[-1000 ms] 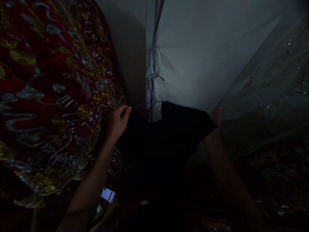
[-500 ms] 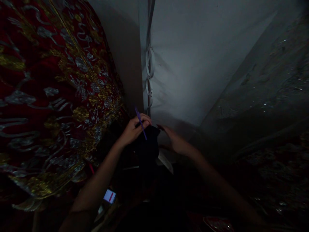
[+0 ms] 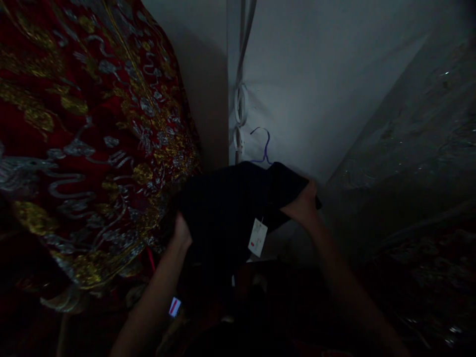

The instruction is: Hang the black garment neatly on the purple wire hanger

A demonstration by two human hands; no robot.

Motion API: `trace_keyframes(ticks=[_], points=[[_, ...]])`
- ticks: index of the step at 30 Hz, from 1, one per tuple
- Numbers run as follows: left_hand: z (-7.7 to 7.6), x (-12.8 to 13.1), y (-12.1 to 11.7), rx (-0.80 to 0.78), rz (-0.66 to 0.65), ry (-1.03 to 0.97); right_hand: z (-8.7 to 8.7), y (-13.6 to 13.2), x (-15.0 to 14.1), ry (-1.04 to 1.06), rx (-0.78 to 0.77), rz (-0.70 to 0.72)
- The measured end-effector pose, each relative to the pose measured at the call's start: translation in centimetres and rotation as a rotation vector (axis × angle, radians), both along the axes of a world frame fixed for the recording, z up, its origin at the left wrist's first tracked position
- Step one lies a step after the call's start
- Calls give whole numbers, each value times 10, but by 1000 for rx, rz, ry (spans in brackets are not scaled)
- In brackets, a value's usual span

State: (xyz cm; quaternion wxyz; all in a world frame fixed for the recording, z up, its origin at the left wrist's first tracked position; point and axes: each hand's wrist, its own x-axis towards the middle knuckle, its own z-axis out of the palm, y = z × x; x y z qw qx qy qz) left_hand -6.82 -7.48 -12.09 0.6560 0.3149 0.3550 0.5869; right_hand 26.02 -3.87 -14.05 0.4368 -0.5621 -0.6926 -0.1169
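A dark garment (image 3: 219,203) on a purple hanger (image 3: 266,148) spans the centre, running down toward six o'clock. Between three and four o'clock, the right hand (image 3: 305,203) has its fingers closed on the garment's edge. At eight o'clock, the left hand (image 3: 183,232) meets its other side, fingers hidden by cloth, so I cannot tell their grip. A white tag (image 3: 258,237) (print too small to read) shows at five o'clock. Shadow obscures the garment's lower end.

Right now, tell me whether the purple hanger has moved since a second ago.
Yes, rightward in the view. The purple hanger overlapped the white rings; now its hook sits to their right.
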Motion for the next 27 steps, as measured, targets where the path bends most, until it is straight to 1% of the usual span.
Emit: trace_keyframes(ticks=[2, 3, 4, 6, 8, 9, 10, 11, 13, 14, 15, 16, 17, 18, 19, 20, 22, 24, 27], points=[[-23, -10, -16, -52, 89, 25, 23, -1, -4, 34, 44, -56], [-35, -11, -24, -75, 134, 53, 34, -2, -10, 38, 50, -51], [-45, -11, -30, -89, 189, 94, 44, -3, -16, 22, 42, -21], [-61, -6, -39, -89, 305, 182, 60, -10, -28, -33, 7, 92], [-71, -1, -45, -118, 409, 211, 65, -22, -37, -57, -23, 236], [-74, 0, -47, -153, 437, 193, 62, -30, -41, -33, -29, 294], [-76, 1, -50, -200, 447, 159, 56, -39, -45, 29, -18, 326], [-77, 2, -52, -251, 436, 119, 45, -48, -50, 134, 11, 328], [-78, 4, -59, -344, 371, 49, 15, -65, -67, 438, 71, 258], [-78, 6, -63, -386, 328, 21, -4, -73, -79, 621, 65, 199], [-78, 8, -66, -431, 287, -7, -23, -79, -92, 784, -16, 163], [-78, 10, -70, -471, 243, -36, -42, -85, -105, 879, -184, 191], [-77, 13, -72, -501, 199, -60, -58, -89, -118, 941, -336, 227], [-77, 15, -75, -523, 159, -79, -71, -92, -128, 986, -436, 255], [-76, 17, -77, -531, 129, -89, -81, -94, -136, 1004, -527, 307], [-75, 19, -78, -529, 113, -91, -86, -95, -140, 1013, -581, 359], [-74, 20, -81, -509, 105, -75, -85, -97, -141, 996, -617, 440], [-74, 19, -83, -503, 94, -66, -73, -97, -134, 949, -604, 458], [-75, 16, -85, -516, 40, -75, -46, -97, -121, 868, -595, 460]])
